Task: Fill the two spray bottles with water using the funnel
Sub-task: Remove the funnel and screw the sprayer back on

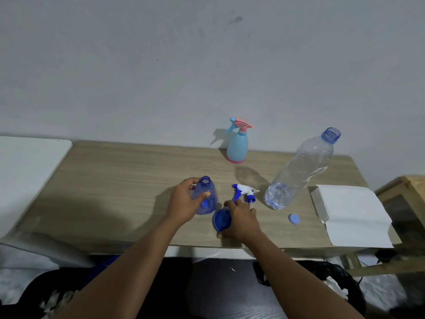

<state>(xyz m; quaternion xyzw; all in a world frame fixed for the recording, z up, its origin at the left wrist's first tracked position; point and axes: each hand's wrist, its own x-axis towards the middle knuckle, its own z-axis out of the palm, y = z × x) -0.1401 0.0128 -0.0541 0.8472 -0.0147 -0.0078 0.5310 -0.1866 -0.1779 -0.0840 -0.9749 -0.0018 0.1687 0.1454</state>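
Your left hand (184,203) grips the blue spray bottle (208,195) on the table (115,180), and your right hand (241,221) curls round the blue funnel (221,221) just beside it. A loose spray head (243,191) lies behind that hand, and the open water bottle (299,171) stands farther right.

The right hand (241,221) covers the right side of the blue plastic funnel (221,220), and the funnel's narrow end is out of sight. The fingers also hide the end of the tube on the white-and-blue trigger sprayer head (243,191). The left hand (184,203) masks the left flank of the translucent blue plastic spray bottle (210,192). Both forearms run off the bottom edge. A white surface (30,176) is cut off at the left and a wooden stand (411,187) at the right. The dark clutter (322,272) under the table (115,180) is too blurred to identify.
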